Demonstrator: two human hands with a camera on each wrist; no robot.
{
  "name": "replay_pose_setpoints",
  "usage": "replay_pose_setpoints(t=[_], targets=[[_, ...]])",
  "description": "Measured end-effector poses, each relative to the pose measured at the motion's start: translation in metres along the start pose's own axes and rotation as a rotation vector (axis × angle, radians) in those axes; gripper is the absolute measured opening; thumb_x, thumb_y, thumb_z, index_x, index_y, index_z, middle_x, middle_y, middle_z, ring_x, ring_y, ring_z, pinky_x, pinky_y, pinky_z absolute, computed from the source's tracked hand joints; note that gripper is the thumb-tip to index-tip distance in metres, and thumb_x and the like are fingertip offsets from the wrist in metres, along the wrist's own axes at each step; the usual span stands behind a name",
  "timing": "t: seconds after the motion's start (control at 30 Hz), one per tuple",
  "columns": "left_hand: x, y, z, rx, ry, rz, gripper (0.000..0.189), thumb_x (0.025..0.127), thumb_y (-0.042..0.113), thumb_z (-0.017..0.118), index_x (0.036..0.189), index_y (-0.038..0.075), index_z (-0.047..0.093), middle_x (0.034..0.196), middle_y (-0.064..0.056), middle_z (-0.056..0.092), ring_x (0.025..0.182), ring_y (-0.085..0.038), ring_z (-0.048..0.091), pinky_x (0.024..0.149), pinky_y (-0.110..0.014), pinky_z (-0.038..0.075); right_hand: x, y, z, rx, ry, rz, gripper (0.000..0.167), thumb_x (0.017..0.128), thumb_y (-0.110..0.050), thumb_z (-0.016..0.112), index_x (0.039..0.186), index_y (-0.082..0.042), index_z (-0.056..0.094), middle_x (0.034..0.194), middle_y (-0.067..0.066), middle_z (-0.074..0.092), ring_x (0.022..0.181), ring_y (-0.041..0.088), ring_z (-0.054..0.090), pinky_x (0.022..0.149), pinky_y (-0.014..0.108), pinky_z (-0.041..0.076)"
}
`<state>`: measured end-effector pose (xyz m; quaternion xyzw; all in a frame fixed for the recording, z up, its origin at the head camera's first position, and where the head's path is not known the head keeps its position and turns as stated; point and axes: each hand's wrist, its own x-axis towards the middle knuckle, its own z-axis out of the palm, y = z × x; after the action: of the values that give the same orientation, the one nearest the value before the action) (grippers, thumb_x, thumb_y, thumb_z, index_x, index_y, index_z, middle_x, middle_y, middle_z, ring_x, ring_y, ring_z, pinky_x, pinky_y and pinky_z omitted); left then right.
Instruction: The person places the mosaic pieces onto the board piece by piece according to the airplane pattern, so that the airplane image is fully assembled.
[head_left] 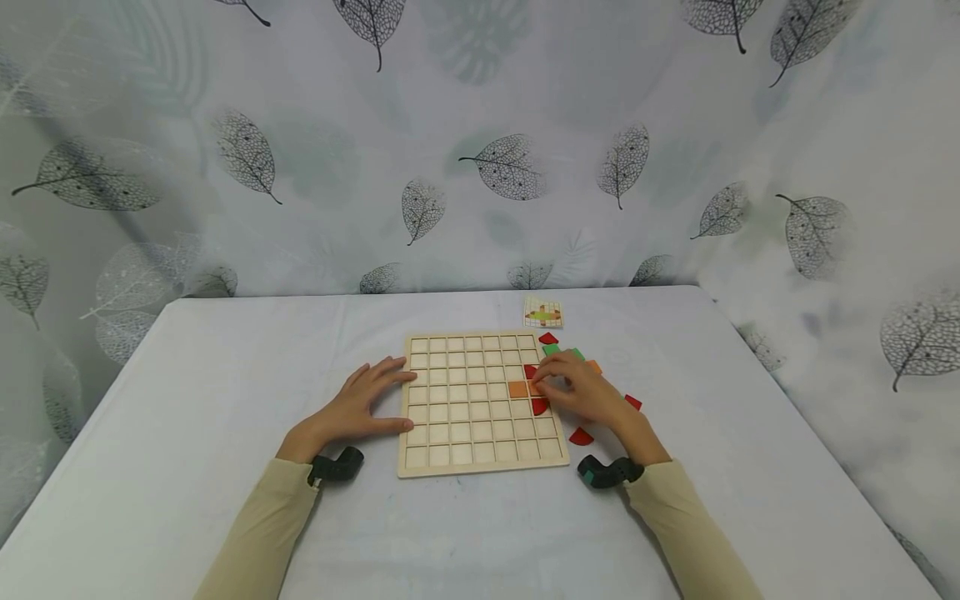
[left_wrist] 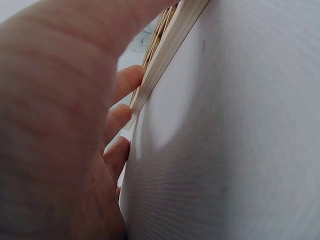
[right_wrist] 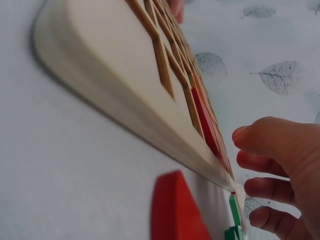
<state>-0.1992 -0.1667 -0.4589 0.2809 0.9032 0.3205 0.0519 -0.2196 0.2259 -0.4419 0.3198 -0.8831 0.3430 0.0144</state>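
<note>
A wooden grid board [head_left: 461,433] lies flat on the table. My left hand [head_left: 352,404] spreads along its left edge, fingertips and thumb touching the rim; in the left wrist view several fingers [left_wrist: 120,117] meet the board's side. Over the right columns hovers my right hand [head_left: 585,392], its fingers loosely bent. An orange square [head_left: 517,389] fills one cell, and another orange piece [head_left: 534,388] shows at the right fingertips. Red pieces [head_left: 540,407] sit above and below it. The right wrist view shows nothing between the thumb [right_wrist: 265,140] and fingers; contact is unclear.
Beyond the board's right edge lie loose pieces: a red one [head_left: 581,437], another red one [head_left: 633,402], an orange one [head_left: 595,367] and green ones [head_left: 551,350]. A printed pattern card [head_left: 543,317] lies behind the board on the white-covered table [head_left: 247,375].
</note>
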Motion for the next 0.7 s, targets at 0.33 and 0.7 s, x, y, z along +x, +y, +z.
replay_pose_setpoints(t=[0.33, 0.7], targets=[[0.0, 0.003, -0.001, -0.012, -0.002, -0.006, 0.073, 0.08, 0.044, 0.077, 0.14, 0.015, 0.051, 0.157, -0.011, 0.03, 0.147, -0.033, 0.019, 0.119, -0.052, 0.004, -0.004, 0.008, -0.01, -0.082, 0.104, -0.05, 0.01, 0.088, -0.002, 0.07, 0.097, -0.006, 0.072, 0.109, 0.011, 0.064, 0.101, 0.026, 0.056, 0.073, 0.037, 0.053], [0.0, 0.001, -0.001, -0.006, -0.002, 0.0, 0.073, 0.081, 0.044, 0.077, 0.141, 0.015, 0.05, 0.157, -0.011, 0.029, 0.147, -0.034, 0.018, 0.119, -0.053, 0.004, -0.006, 0.015, -0.02, -0.116, 0.136, -0.019, 0.011, 0.088, -0.001, 0.07, 0.098, -0.003, 0.072, 0.108, 0.013, 0.065, 0.086, 0.025, 0.051, 0.064, 0.036, 0.047]])
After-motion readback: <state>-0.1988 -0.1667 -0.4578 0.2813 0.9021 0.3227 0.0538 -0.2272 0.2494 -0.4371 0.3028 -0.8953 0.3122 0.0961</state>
